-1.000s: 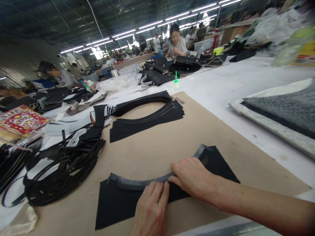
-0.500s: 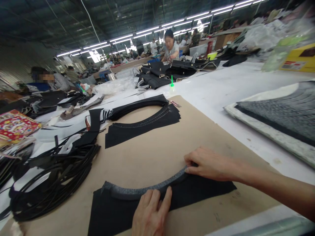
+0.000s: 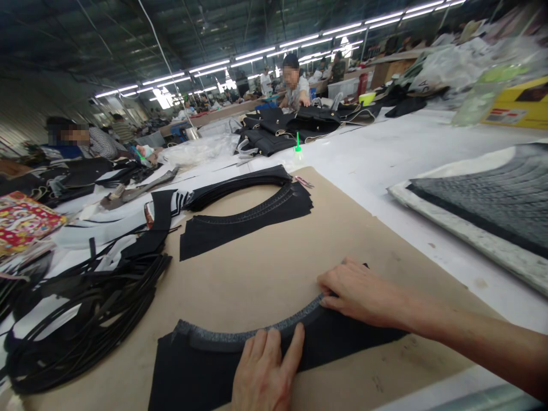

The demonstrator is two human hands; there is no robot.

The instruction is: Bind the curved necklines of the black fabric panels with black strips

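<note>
Nearby, a black panel point(image 3: 192, 374) is lying on a brown sheet point(image 3: 240, 274), its curved grey edge point(image 3: 226, 335) facing away. The left hand point(image 3: 265, 374) is pressing it, fingers spread; the right hand point(image 3: 357, 291) is pinching the edge. Sheet is stretching beyond, toward stacked black pieces point(image 3: 252, 222). Rightward, a yellow box point(image 3: 520, 105) is showing unreadable print.
</note>
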